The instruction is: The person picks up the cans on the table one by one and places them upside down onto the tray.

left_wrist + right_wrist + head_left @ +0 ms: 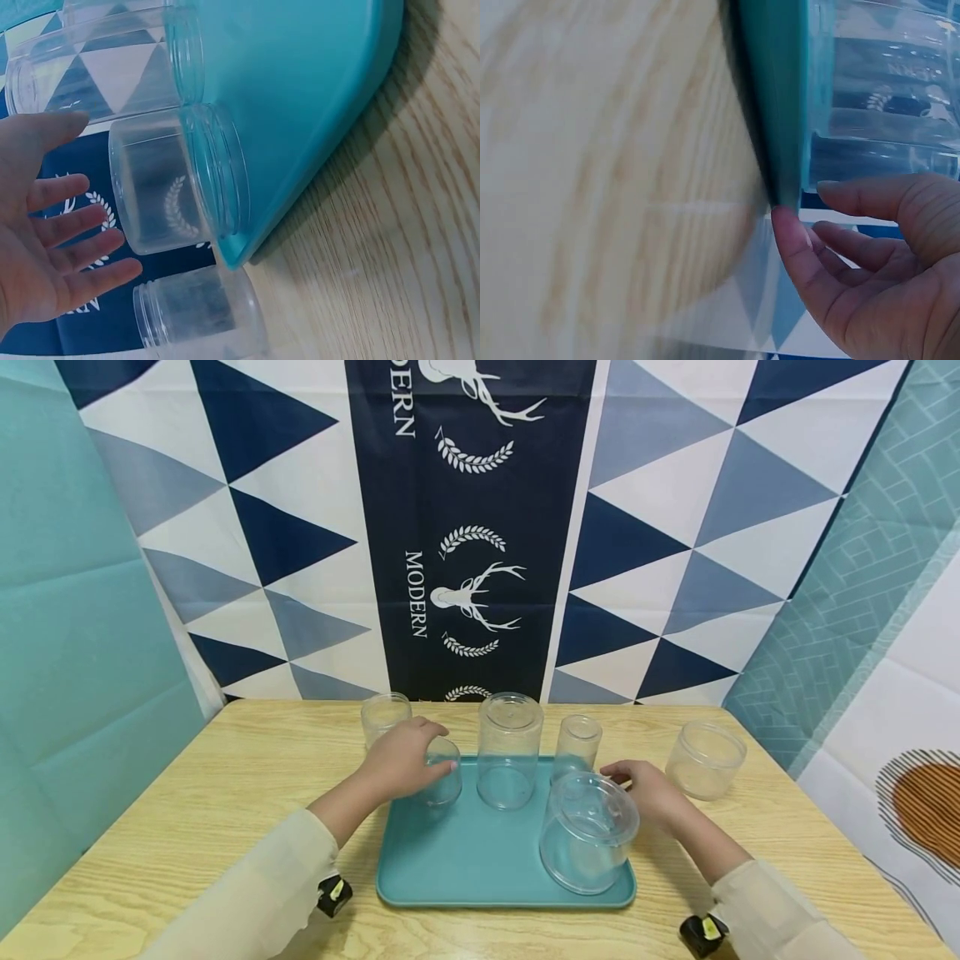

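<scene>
My left hand [401, 762] reaches over the back left of a teal tray [465, 868], thumb and fingers spread beside a small clear jar [444, 789]. In the left wrist view that jar stands mouth-down on the tray, and a gap separates it from the fingers. At the tray's right side my right hand [651, 793] is behind a wide clear jar [588, 835]. The right wrist view has its fingertip right at the tray's edge, the thumb apart from it and close to the jar. A tall jar [510, 760] and a narrow jar [577, 747] are on the tray too.
Another clear jar [385, 714] stands on the wooden table [247, 793] behind the left hand. One more wide jar [705, 764] stands to the right of the tray. Patterned cloth [637, 527] hangs behind the table's far edge.
</scene>
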### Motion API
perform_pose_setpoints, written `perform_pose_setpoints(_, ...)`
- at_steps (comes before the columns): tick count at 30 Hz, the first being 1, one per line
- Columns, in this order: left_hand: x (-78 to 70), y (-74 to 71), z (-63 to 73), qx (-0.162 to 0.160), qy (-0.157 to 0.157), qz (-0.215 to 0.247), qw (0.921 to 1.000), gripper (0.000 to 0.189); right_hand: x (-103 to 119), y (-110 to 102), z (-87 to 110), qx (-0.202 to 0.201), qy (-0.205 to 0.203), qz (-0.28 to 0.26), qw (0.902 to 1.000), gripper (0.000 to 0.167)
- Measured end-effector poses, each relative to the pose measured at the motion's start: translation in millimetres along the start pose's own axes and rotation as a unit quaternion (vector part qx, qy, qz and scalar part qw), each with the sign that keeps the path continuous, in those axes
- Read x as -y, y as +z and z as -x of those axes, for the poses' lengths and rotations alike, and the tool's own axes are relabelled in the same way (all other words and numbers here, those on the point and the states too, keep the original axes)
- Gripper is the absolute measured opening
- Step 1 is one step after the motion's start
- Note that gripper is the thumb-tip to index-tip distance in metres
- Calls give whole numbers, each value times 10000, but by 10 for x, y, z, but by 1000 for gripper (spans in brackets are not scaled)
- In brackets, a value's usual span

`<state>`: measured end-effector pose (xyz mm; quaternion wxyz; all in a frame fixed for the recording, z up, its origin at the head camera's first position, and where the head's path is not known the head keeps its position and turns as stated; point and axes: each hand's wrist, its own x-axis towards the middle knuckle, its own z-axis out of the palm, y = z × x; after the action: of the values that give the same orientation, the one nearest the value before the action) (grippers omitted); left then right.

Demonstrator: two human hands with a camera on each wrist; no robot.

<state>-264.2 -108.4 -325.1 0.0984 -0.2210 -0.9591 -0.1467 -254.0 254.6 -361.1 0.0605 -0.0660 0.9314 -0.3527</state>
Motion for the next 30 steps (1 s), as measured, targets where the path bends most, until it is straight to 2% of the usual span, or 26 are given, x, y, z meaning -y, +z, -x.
perform_pose_setpoints(7,45,-60,54,-750,-90,322,9966,33,49,-127,96,-264,-224,-352,9988,44)
perform_pose_setpoints(11,76,-80,89,-1062,-108,480,9931,24,80,-191,155,-370,-286,-399,9981,38)
perform_pose_setpoints(20,128,-121,174,-1338,-34,771,9880,18,196,-360,295,-848,-595,65,9946,35)
perform_pose_setpoints(30,177,-190,286,-1545,75,861,9842,24,438,-532,439,-1304,-1045,727,9833,41)
